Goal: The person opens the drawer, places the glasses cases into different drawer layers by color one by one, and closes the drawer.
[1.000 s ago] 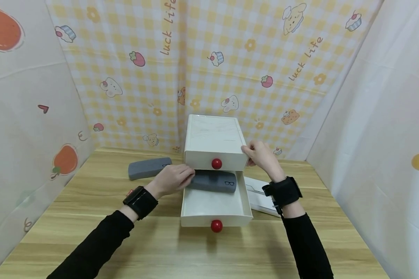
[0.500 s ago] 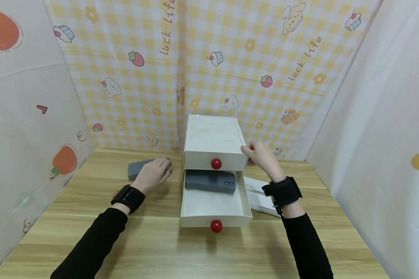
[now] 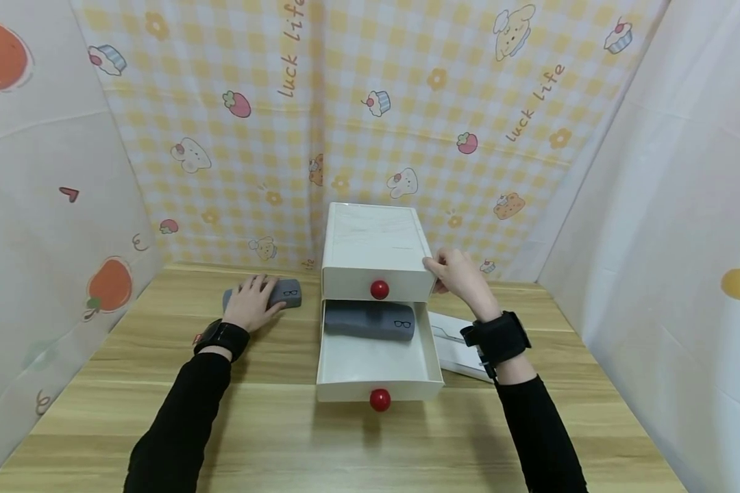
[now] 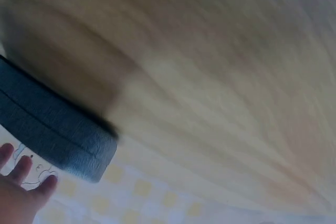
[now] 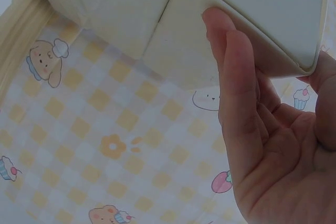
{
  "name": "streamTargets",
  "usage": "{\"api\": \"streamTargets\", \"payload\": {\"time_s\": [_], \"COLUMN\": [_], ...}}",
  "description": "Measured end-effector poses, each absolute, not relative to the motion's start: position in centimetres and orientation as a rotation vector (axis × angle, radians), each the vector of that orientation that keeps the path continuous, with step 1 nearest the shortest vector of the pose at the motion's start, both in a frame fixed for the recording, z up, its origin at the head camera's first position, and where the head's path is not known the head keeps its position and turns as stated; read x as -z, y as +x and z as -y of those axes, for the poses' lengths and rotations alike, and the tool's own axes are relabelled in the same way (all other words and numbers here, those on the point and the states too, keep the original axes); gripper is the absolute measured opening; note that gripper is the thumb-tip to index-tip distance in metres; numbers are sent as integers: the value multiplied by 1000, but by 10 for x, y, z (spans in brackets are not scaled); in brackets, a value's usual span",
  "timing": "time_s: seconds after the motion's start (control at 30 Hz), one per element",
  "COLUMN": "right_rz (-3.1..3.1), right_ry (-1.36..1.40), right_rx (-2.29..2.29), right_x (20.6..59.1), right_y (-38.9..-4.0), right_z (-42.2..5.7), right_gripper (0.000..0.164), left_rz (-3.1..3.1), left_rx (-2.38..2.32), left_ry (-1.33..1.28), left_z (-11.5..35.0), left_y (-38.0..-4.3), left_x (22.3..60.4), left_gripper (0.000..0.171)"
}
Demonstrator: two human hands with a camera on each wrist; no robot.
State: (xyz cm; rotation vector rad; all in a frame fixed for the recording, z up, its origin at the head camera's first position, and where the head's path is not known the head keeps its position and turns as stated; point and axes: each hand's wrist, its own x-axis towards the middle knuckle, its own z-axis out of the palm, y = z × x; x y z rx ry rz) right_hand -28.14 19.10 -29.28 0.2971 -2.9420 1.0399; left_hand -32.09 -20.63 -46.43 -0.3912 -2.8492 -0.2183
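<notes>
My left hand (image 3: 249, 303) is over a grey glasses case (image 3: 291, 293) on the table at the left, its fingers spread across the case's top in the head view. In the left wrist view the fingertips show at the lower left, beside the end of the case (image 4: 63, 129). With the thumb at the front and the fingers along the side, my right hand (image 3: 462, 277) holds the upper right corner of a white two-drawer box (image 3: 376, 236). The lower drawer (image 3: 379, 366) is pulled out, and a second grey glasses case (image 3: 366, 322) lies at its back.
Red ball knobs (image 3: 379, 289) mark both drawer fronts; the upper drawer is closed. A flat white box (image 3: 459, 349) lies partly behind the drawer unit's right side. A yellow checked cloth (image 3: 358, 150) hangs behind the wooden table (image 3: 271, 438).
My left hand has moved left from the case in the lower drawer to the case on the table, its fingers now spread. My right hand stays at the box's corner.
</notes>
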Motion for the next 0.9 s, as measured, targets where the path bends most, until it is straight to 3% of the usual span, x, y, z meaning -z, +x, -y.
{"api": "streamTargets", "payload": {"time_s": [0.9], "right_rz": [2933], "right_ry": [289], "right_rx": [-1069], "right_x": [295], "right_y": [-285], "right_z": [-193], "right_gripper": [32], "left_rz": [2989], "left_rx": [196], "left_ry": [-244], "left_z": [206], "left_y": [-334], "left_x": [478], "left_gripper": [76]}}
